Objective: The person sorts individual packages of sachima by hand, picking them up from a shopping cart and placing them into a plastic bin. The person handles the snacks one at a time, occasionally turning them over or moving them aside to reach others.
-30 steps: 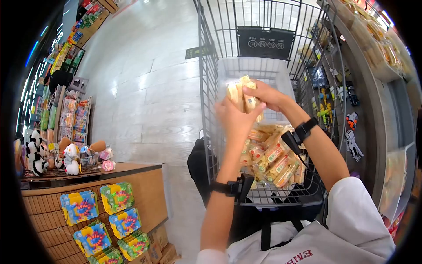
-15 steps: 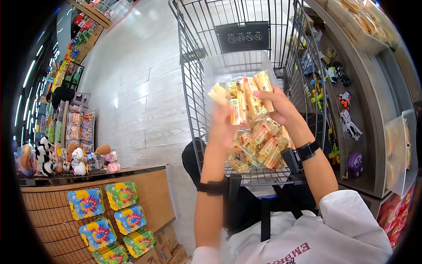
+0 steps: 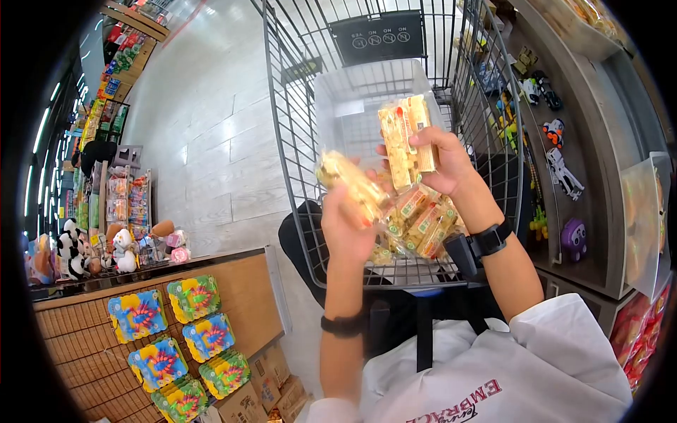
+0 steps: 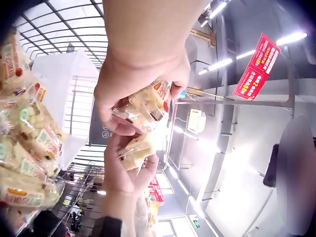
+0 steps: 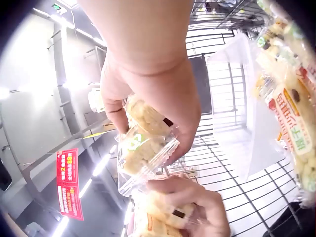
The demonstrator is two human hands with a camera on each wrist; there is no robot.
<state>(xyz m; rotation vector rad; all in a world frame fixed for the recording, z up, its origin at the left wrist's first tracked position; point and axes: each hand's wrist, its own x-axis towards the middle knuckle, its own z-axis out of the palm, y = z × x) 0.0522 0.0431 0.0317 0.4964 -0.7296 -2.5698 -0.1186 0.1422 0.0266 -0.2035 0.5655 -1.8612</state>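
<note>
My right hand (image 3: 451, 166) holds wrapped pastry bars (image 3: 403, 141) side by side over the clear plastic bin (image 3: 338, 95), thumb across their front. Lower and to its left, my left hand (image 3: 345, 229) grips more wrapped bars (image 3: 352, 185), blurred and tilted. In the left wrist view, the left hand's wrapped bars (image 4: 148, 103) sit between thumb and fingers, just above the right hand (image 4: 123, 175). Clear wrapper with a sealed end shows on the right hand's bars (image 5: 140, 153) in the right wrist view. Loose wrapped bars (image 3: 423, 225) lie piled in the cart below both hands.
The wire shopping cart (image 3: 278, 106) surrounds the bin and pile. At right runs a shelf (image 3: 599, 233) with toys, including a white one (image 3: 564, 173). A wooden display (image 3: 247, 296) with hanging colourful toy packs (image 3: 137, 315) stands at left, plush toys (image 3: 123, 250) behind it.
The hands, earlier close together over the bin, have moved apart, each with bars. The left hand has come lower and back. The head view has shifted, with the cart now further left.
</note>
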